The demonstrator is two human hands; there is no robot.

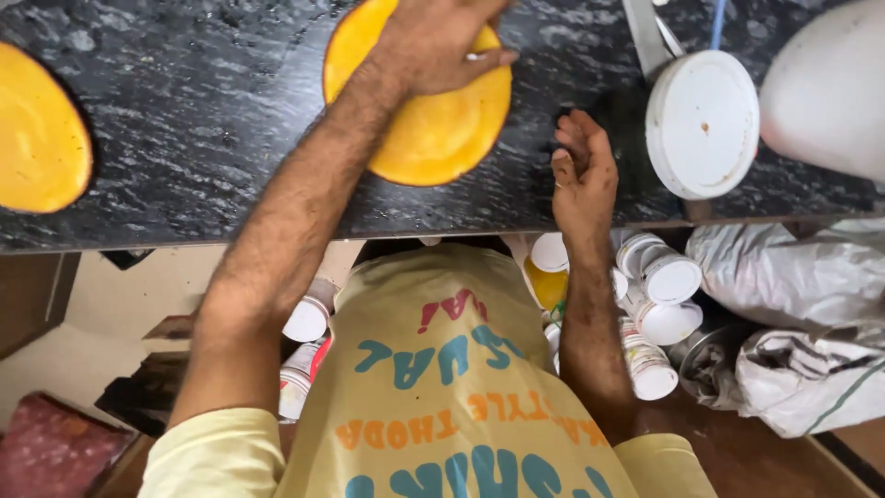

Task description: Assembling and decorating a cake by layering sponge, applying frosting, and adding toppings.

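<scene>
The left hand [433, 41] presses flat on the round yellow dough disc [433, 124] at twelve o'clock on the black speckled stone counter [212, 120] (apparently mid-flattening, needing even pressure next), while the right hand [581, 175], half-curled and empty, rests at two o'clock.

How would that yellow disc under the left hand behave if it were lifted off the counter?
The yellow disc looks thin and flat, so probably floppy and light. Its soft, matte surface suggests it could tear or stretch. The left hand rests on it; the right hand hangs alongside, empty.
</scene>
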